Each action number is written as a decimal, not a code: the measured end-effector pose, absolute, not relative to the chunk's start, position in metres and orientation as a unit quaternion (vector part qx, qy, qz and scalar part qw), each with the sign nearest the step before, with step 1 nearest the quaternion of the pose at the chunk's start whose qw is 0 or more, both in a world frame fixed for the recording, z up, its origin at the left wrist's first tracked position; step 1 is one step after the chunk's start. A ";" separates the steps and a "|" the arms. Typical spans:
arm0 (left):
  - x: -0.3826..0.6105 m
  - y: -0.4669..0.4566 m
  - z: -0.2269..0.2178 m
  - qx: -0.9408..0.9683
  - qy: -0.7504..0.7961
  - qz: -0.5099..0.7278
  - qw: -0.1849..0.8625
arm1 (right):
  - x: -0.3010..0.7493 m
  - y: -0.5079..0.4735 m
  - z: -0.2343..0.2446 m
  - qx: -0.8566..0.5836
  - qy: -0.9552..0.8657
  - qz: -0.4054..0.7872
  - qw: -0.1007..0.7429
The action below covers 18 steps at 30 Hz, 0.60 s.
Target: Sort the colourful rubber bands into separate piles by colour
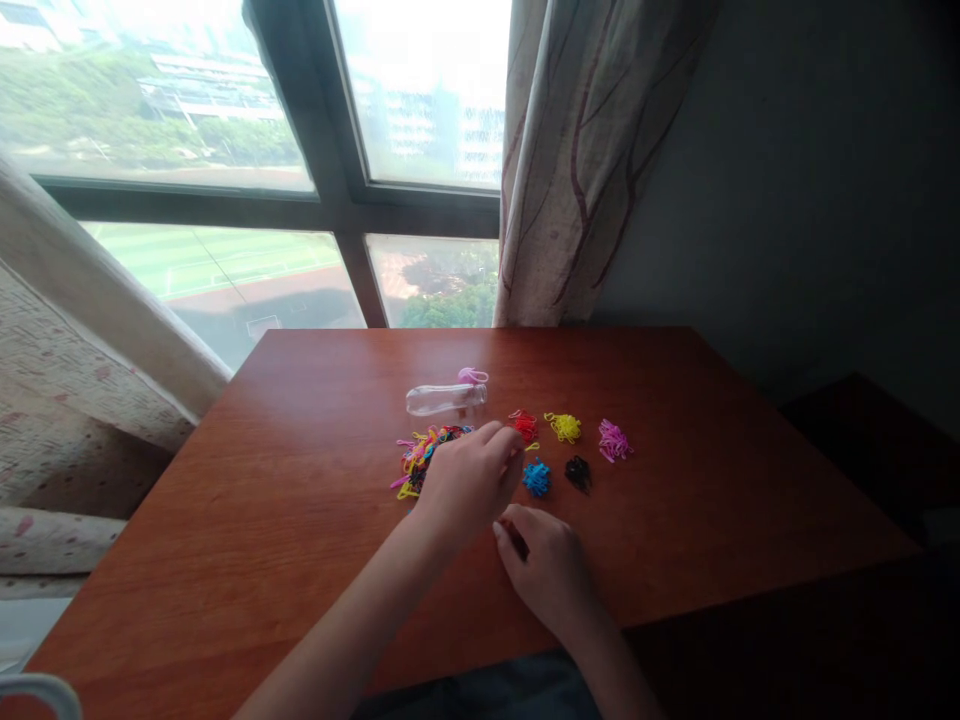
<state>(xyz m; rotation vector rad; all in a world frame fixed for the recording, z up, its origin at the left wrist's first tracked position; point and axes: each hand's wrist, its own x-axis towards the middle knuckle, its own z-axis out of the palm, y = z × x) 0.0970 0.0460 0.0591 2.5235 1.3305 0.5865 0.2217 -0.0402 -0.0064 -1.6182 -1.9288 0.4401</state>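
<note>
My left hand [480, 468] reaches over the right edge of a mixed pile of coloured rubber bands [420, 458], partly covering it. Its fingers are pinched together, and a yellow rubber band [532, 447] shows at their tips. Below it, my right hand [547, 565] rests near the table's front edge, fingers curled toward the thumb, with nothing visible in them. Single-colour heaps lie to the right: red bands [524, 426], yellow bands [564, 428], pink bands [614, 440], blue bands [536, 478] and black bands [577, 474].
A clear bottle [442, 400] lies on its side behind the mixed pile, with a pink looped cap [472, 376] just beyond it. The brown wooden table [247, 510] reaches back to the window [352, 210]. Curtains [577, 150] hang on both sides.
</note>
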 end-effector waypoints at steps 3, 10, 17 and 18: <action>0.133 0.079 0.065 0.875 0.449 0.147 0.109 | 0.222 -0.040 -0.007 -0.603 -0.721 0.175 0.293; 0.177 0.114 0.042 0.868 0.470 0.107 0.124 | 0.223 -0.041 -0.010 -0.588 -0.714 0.197 0.326; 0.178 0.117 0.030 0.861 0.475 0.116 0.142 | 0.224 -0.041 -0.011 -0.588 -0.714 0.203 0.322; 0.175 0.117 0.031 0.860 0.473 0.124 0.144 | 0.224 -0.041 -0.011 -0.587 -0.714 0.205 0.321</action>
